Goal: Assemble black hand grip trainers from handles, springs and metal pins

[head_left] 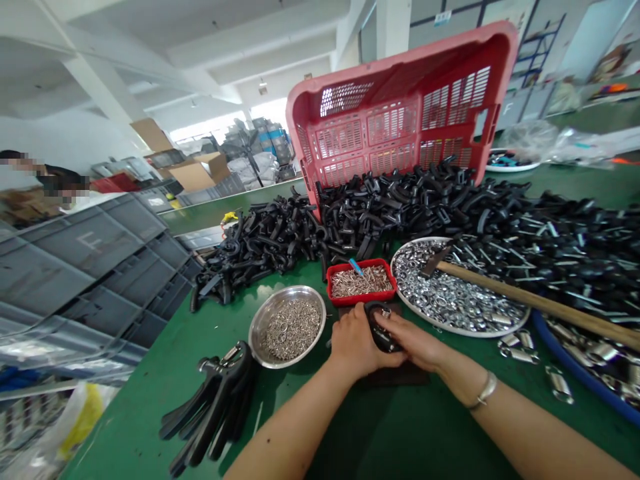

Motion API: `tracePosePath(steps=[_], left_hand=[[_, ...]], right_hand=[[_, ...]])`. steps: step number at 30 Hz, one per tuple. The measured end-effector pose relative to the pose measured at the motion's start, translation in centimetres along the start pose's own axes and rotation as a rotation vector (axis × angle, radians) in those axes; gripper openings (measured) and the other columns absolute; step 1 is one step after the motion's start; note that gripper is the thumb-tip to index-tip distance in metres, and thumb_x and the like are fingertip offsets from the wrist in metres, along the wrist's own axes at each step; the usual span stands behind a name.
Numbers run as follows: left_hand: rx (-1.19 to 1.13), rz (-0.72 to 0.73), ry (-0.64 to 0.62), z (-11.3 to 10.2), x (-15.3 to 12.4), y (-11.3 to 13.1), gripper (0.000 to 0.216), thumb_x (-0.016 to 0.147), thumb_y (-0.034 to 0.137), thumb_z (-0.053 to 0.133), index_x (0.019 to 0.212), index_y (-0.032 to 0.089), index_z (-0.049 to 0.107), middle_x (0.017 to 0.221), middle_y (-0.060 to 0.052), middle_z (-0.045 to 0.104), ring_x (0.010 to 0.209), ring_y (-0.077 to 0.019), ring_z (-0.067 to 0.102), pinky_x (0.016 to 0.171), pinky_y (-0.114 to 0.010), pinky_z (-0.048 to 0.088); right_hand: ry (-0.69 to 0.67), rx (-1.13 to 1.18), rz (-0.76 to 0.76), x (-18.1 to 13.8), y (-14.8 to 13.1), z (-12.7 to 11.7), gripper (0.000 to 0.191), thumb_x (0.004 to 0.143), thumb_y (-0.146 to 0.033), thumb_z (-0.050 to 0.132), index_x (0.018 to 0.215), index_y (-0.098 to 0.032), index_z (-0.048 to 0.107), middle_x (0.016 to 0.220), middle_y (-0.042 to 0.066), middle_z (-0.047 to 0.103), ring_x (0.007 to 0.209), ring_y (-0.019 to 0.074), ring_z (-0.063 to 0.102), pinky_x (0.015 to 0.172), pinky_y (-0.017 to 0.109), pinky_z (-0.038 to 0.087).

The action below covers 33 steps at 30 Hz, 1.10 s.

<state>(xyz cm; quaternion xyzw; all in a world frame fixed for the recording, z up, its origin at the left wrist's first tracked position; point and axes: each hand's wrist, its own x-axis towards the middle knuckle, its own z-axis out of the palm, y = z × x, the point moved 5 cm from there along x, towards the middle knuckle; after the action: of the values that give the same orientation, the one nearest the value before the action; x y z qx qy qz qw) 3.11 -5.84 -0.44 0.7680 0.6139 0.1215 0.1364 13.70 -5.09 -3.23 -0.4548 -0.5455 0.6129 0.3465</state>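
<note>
At the middle of the table, my left hand (353, 341) and my right hand (414, 339) close around a black plastic clamp (377, 320). A bit of shiny coiled metal shows at its top, near my right thumb; my fingers hide much of the rest. Beneath my hands lies a dark flat block (400, 377). To the left, several black spring clamps (215, 403) are bunched together, a metal spring showing at the upper end. Just beyond my hands is a red tray (367, 298) of small metal pins with a blue item on top.
A steel bowl (256, 333) of tiny metal parts sits left. On the right, a hammer (500, 288) lies across a white plate (463, 331) of metal pieces, near loose springs (559, 385). Black handles (280, 233) spill from a tipped red basket (400, 67). Grey crates (90, 260) stand left.
</note>
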Motion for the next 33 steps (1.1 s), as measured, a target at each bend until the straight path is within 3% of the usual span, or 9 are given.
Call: tracePosePath(steps=[2, 4, 7, 12, 18, 21, 24, 29, 33], left_hand=[[0.015, 0.014, -0.045, -0.5, 0.3, -0.5, 0.093, 0.044, 0.071, 0.058, 0.114, 0.014, 0.041, 0.104, -0.014, 0.055, 0.097, -0.0317, 0.052, 0.082, -0.04, 0.041], [0.05, 0.036, -0.077, -0.7, 0.7, -0.7, 0.095, 0.043, 0.074, 0.056, 0.115, 0.014, 0.042, 0.106, -0.014, 0.054, 0.097, -0.0321, 0.052, 0.083, -0.041, 0.041], [0.108, 0.106, -0.093, -0.4, 1.3, -0.6, 0.104, 0.039, 0.076, 0.057, 0.119, 0.013, 0.04, 0.114, -0.016, 0.049, 0.104, -0.0339, 0.046, 0.088, -0.044, 0.038], [0.137, 0.228, -0.129, 0.9, 2.0, -0.7, 0.108, 0.038, 0.081, 0.053, 0.122, 0.014, 0.042, 0.119, -0.014, 0.045, 0.111, -0.0341, 0.039, 0.095, -0.045, 0.033], [0.111, 0.277, -0.187, 0.0, 2.2, -1.4, 0.116, 0.035, 0.083, 0.051, 0.128, 0.015, 0.039, 0.125, -0.015, 0.042, 0.116, -0.0351, 0.036, 0.098, -0.045, 0.03], [0.067, 0.199, -0.155, -1.8, 4.3, -2.0, 0.083, 0.058, 0.077, 0.044, 0.12, 0.023, 0.047, 0.12, -0.008, 0.05, 0.107, -0.0273, 0.048, 0.089, -0.037, 0.04], [0.138, 0.0, -0.105, -2.8, 7.9, -3.0, 0.042, 0.08, 0.054, 0.038, 0.107, 0.03, 0.057, 0.11, -0.003, 0.059, 0.099, -0.022, 0.054, 0.081, -0.033, 0.043], [0.172, 0.002, -0.224, -1.2, 12.5, -2.9, 0.025, 0.068, 0.04, 0.062, 0.09, 0.03, 0.066, 0.101, -0.002, 0.064, 0.092, -0.0209, 0.058, 0.077, -0.029, 0.044], [0.141, 0.022, -0.195, -0.4, 13.0, -2.9, 0.021, 0.066, 0.037, 0.064, 0.084, 0.026, 0.066, 0.094, -0.003, 0.066, 0.089, -0.0208, 0.059, 0.075, -0.029, 0.044]], right_hand=[[0.004, -0.598, -0.033, 0.9, -1.8, -1.6, 0.047, 0.086, -0.05, 0.03, 0.084, -0.016, 0.062, 0.074, 0.007, 0.065, 0.073, 0.0184, 0.06, 0.073, 0.033, 0.045], [0.151, -1.165, -0.076, 2.4, -4.2, -3.7, 0.05, 0.09, -0.041, 0.021, 0.08, -0.015, 0.063, 0.08, 0.01, 0.066, 0.078, 0.0212, 0.06, 0.074, 0.035, 0.044], [0.218, -1.433, -0.115, 5.6, -6.8, -5.1, 0.031, 0.087, -0.023, 0.034, 0.09, -0.015, 0.064, 0.099, 0.014, 0.063, 0.096, 0.0251, 0.056, 0.081, 0.037, 0.04], [0.092, -1.537, -0.042, 10.2, -6.4, -4.8, 0.014, 0.08, -0.021, 0.052, 0.081, -0.013, 0.064, 0.09, 0.01, 0.065, 0.09, 0.0208, 0.058, 0.078, 0.036, 0.043], [0.116, -1.511, -0.086, 10.7, -5.3, -5.4, 0.018, 0.079, -0.021, 0.049, 0.08, -0.014, 0.065, 0.091, 0.013, 0.065, 0.089, 0.0225, 0.058, 0.073, 0.033, 0.042], [0.158, -1.435, -0.134, 10.3, -5.4, -6.3, 0.018, 0.077, -0.024, 0.048, 0.083, -0.019, 0.064, 0.09, 0.007, 0.066, 0.084, 0.0195, 0.059, 0.068, 0.027, 0.041], [0.176, -1.345, -0.185, 10.1, -5.6, -6.7, 0.018, 0.077, -0.027, 0.047, 0.084, -0.021, 0.063, 0.086, 0.002, 0.066, 0.08, 0.014, 0.058, 0.067, 0.022, 0.04], [0.193, -1.249, -0.209, 9.8, -5.4, -6.8, 0.016, 0.076, -0.026, 0.048, 0.078, -0.019, 0.062, 0.08, 0.001, 0.066, 0.074, 0.0127, 0.057, 0.063, 0.021, 0.038], [0.191, -1.205, -0.214, 9.4, -5.2, -6.9, 0.009, 0.07, -0.027, 0.055, 0.07, -0.019, 0.061, 0.073, 0.002, 0.065, 0.071, 0.0153, 0.057, 0.062, 0.023, 0.038]])
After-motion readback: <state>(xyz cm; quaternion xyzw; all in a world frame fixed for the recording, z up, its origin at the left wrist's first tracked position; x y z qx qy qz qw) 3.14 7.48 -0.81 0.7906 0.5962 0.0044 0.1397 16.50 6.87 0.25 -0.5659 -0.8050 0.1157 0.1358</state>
